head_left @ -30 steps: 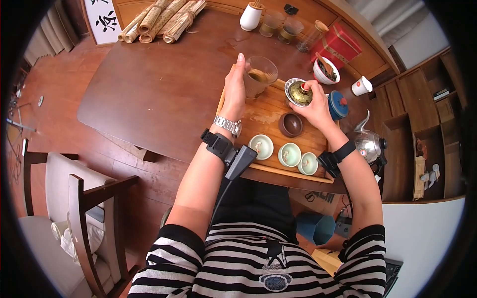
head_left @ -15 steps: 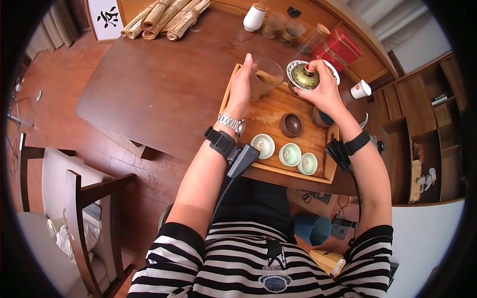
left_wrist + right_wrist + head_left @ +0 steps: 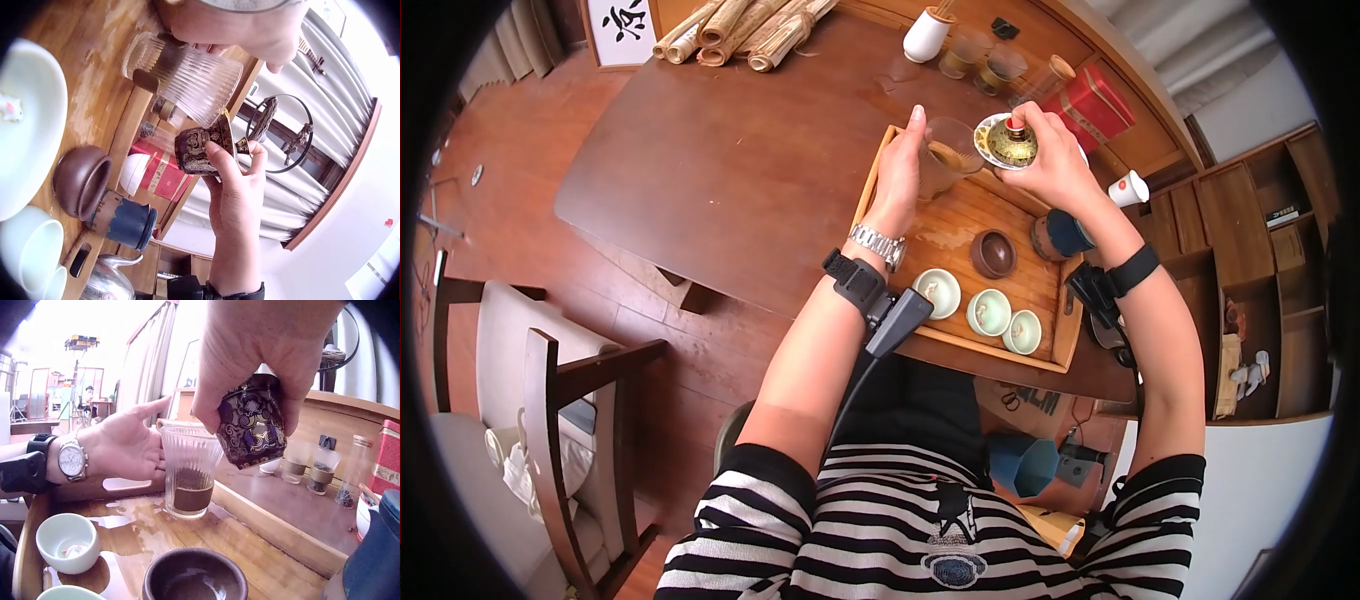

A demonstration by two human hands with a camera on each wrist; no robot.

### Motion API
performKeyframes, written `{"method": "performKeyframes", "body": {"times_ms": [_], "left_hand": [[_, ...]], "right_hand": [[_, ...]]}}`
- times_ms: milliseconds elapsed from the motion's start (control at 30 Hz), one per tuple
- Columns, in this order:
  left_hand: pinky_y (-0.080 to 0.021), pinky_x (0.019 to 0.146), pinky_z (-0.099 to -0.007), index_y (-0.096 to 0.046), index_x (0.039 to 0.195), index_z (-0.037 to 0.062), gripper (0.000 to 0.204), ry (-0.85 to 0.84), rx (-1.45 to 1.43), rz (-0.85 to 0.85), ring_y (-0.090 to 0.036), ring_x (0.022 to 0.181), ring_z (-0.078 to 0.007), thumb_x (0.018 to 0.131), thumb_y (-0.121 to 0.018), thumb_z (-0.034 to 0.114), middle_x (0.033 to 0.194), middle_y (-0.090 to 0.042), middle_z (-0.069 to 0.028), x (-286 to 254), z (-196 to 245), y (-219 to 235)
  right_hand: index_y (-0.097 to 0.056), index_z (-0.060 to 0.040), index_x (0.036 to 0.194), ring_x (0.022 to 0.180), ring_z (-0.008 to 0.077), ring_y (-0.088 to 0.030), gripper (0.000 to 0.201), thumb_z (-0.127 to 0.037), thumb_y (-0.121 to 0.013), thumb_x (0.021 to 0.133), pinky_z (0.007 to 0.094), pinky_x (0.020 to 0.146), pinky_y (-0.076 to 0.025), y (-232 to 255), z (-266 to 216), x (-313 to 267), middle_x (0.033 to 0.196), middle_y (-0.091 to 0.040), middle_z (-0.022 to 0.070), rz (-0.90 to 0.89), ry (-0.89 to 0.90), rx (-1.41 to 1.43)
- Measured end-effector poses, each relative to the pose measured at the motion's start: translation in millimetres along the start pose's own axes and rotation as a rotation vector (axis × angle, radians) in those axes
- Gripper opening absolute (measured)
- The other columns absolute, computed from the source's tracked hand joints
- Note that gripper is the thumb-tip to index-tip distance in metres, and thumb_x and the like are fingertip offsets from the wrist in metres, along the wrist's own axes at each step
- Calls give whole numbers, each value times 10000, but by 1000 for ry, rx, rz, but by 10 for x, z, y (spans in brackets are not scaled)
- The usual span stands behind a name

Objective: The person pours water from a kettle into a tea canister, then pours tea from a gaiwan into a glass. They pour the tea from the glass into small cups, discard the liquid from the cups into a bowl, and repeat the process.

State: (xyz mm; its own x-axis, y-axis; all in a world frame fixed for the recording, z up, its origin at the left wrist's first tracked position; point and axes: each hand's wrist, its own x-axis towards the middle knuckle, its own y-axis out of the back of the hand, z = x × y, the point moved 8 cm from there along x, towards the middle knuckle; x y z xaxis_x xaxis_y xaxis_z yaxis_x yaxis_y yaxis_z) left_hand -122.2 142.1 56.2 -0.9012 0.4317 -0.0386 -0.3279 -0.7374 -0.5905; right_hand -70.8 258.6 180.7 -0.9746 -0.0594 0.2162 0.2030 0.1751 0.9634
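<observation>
My right hand grips a dark, gold-patterned gaiwan, with fingers and thumb at its rim and lid. The gaiwan is raised and tilted, its rim right at the mouth of a ribbed glass. That glass, with a brown band around its lower part, stands on the wooden tray. Straight-fingered, my left hand is held beside the glass with its palm facing it and fingertips close to its side. Nearer my body are a brown cup and three pale green cups.
On the tray's right side stands a blue-and-brown jar. Beyond the tray are a red box, a white paper cup, banded glasses and a white holder. Bamboo scrolls lie far left. A steel kettle stands right.
My right hand has lifted the gaiwan away from the tray and tilted it toward the glass. The left hand has stayed beside the glass, while the head view has shifted slightly.
</observation>
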Motion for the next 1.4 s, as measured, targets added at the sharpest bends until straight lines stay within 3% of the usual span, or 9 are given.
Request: {"method": "performKeyframes", "body": {"times_ms": [500, 1100, 1167, 1333, 1400], "left_hand": [[-259, 1011, -299, -354, 1277, -57, 738, -10, -24, -28, -373, 1206, -189, 857, -430, 546, 1286, -409, -139, 32, -21, 6], [-222, 1028, -305, -343, 1289, -50, 751, 29, -38, -25, -366, 1212, -196, 851, -432, 553, 1289, -412, -147, -59, 67, -43], [-344, 852, -257, -575, 1020, -31, 592, -30, -77, 61, -464, 937, -111, 859, -454, 525, 1023, -560, -54, -63, 101, -6], [-344, 858, -262, -557, 1044, -48, 609, -36, -70, 87, -461, 948, -121, 855, -465, 524, 1052, -550, -72, 2, 19, 32], [-345, 859, -264, -550, 1052, -53, 615, -47, -72, 114, -460, 951, -124, 853, -468, 523, 1060, -546, -77, -2, 26, 49]], "right_hand": [[-416, -143, 1068, 853, 399, -540, 535, -134, -691, 609, 428, 747, -468, -51, -100, 153, 996, -458, 219, -188, 25, -153], [-424, -130, 1055, 925, 352, -549, 538, -28, -694, 601, 401, 720, -499, -111, -509, 282, 990, -458, 219, -363, 122, -456], [-432, -135, 1070, 926, 349, -549, 553, -22, -694, 596, 401, 727, -497, -130, -540, 292, 985, -462, 217, -363, 154, -483], [-468, -161, 1121, 911, 343, -555, 586, 14, -672, 600, 396, 734, -490, -177, -621, 307, 965, -472, 212, -311, 265, -529], [-490, -184, 1139, 887, 333, -563, 530, 5, -624, 662, 407, 728, -484, -228, -641, 327, 970, -475, 205, -296, 319, -608]]}}
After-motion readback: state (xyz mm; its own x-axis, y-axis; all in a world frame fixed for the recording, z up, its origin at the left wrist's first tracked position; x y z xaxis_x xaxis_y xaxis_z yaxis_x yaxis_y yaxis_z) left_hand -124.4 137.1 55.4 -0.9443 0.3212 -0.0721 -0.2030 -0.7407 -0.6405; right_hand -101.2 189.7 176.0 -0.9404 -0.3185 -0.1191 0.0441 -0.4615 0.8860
